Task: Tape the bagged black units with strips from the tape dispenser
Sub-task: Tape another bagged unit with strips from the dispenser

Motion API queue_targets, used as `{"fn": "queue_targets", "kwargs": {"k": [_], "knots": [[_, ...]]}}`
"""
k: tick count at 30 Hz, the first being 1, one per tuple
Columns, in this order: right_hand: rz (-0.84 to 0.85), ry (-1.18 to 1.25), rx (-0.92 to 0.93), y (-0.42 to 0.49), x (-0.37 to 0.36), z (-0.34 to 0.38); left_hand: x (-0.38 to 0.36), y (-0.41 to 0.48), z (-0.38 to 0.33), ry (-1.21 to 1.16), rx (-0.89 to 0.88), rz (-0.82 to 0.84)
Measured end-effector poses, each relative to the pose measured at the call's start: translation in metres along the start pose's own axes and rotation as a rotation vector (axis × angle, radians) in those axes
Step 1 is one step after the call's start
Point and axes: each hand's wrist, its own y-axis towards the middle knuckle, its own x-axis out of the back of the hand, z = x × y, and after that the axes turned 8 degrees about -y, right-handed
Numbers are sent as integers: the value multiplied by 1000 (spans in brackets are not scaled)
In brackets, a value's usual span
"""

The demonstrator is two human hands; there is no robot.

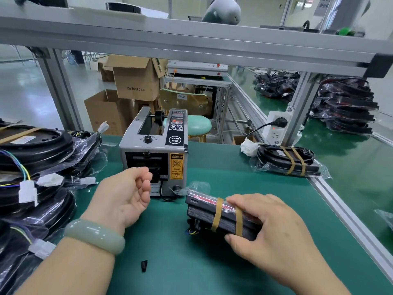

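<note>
A green mat (191, 262) carries the tape dispenser (154, 150). Left of the dispenser sits a pile of bagged black units (36, 158), and to its right a taped unit (287, 160). In front of it, rightward, the right hand (272, 226) clamps fingers and thumb on a twice-banded bagged unit (217, 218). The left hand (125, 192) hovers at its outlet, fingers loosely curled and empty.

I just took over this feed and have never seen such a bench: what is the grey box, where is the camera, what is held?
One picture, from a camera on the worker's head, looking down at both bare hands. The grey box is the tape dispenser. The right hand holds a bagged black unit with two tan tape strips around it. The left hand is empty, loosely curled, before the dispenser's front. On the green mat: a pile of bagged units at left and one taped unit far right.
</note>
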Motion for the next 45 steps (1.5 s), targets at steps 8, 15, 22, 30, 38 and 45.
{"fn": "queue_targets", "kwargs": {"k": [8, 15, 22, 30, 38, 45], "knots": [[21, 3, -5, -1, 0, 0, -6, 5, -5, 2, 11, -5], [24, -12, -6, -1, 0, 0, -11, 15, -4, 56, -46, -84], [10, -10, -9, -1, 0, 1, -15, 28, 6, 65, -112, -211], [6, 0, -17, -1, -1, 1, -1, -17, 11, 10, -83, 7], [22, -8, -41, -1, -1, 5, 7, -55, 38, 186, -225, 162], [23, -28, -53, -2, -2, 8, -1, -61, 55, 253, -293, 204]]}}
